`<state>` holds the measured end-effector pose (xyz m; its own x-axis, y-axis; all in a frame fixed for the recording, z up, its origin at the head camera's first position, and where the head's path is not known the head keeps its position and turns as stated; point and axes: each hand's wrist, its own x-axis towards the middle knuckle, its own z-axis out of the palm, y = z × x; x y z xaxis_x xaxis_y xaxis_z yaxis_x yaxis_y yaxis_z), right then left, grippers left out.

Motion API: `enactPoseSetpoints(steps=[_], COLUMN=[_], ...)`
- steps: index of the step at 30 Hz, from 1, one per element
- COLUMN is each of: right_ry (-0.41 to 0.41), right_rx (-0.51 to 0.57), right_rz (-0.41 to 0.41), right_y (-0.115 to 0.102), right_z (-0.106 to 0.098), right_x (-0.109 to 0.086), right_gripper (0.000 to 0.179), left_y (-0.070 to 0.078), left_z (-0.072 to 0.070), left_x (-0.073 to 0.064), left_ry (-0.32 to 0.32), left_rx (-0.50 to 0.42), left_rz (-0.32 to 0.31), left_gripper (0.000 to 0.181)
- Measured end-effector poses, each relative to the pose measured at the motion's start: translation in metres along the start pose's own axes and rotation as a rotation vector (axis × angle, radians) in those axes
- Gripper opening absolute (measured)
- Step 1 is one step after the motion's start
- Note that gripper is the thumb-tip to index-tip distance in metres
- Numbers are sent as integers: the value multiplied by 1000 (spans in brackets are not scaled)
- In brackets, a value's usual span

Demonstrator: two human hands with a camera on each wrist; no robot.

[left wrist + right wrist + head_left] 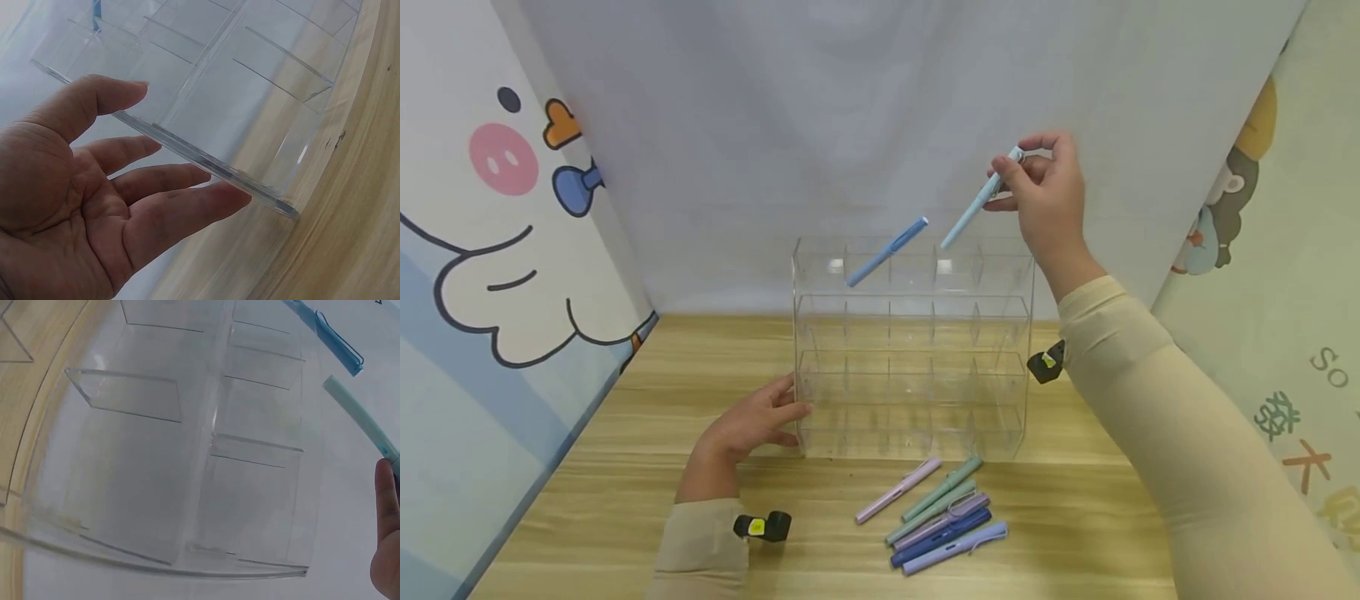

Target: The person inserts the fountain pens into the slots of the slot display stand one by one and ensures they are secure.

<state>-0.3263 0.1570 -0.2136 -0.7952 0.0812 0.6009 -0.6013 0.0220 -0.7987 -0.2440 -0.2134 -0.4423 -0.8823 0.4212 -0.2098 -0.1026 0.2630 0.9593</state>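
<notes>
A light aqua pen (973,208) slants down to the left above the top tier of a clear acrylic rack (912,377). My right hand (1045,187) pinches it near its upper, clip end. Beside it, a blue pen (887,252) leans in the top tier; both pens also show in the right wrist view, the aqua pen (359,412) with its lower end near the blue pen (331,337). Down at the rack's left side, my left hand (760,421) rests its spread fingers against the side panel (206,161), with the thumb (112,97) toward the front.
In front of the rack, several capped pens lie on the wooden table: a pink one (898,492), green ones (942,487), a purple one (940,523), a dark blue one (940,540) and a lavender one (955,550). A pale curtain (737,167) hangs behind.
</notes>
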Motion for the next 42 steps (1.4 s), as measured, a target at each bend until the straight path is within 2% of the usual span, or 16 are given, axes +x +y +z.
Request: enactPoseSetpoints(steps=[5, 9, 16, 23, 28, 42], right_ry=[15, -9, -82, -147, -192, -253], right_rx=[-38, -42, -67, -187, -275, -440], right_rz=[-14, -9, 41, 65, 69, 30], right_y=[14, 26, 24, 38, 47, 49], right_z=[3, 5, 11, 10, 8, 14], right_x=[-5, -7, -19, -24, -23, -24], right_gripper=[32, 37, 38, 26, 30, 28], left_y=[0, 0, 0, 0, 0, 1], left_z=[1, 1, -1, -1, -1, -2], left_x=[1, 2, 2, 3, 3, 1], left_ry=[-11, -13, -19, -20, -19, -11], left_rx=[-7, -8, -6, -10, -7, -4], left_rz=[2, 5, 11, 2, 3, -6], left_gripper=[71, 71, 71, 71, 70, 70])
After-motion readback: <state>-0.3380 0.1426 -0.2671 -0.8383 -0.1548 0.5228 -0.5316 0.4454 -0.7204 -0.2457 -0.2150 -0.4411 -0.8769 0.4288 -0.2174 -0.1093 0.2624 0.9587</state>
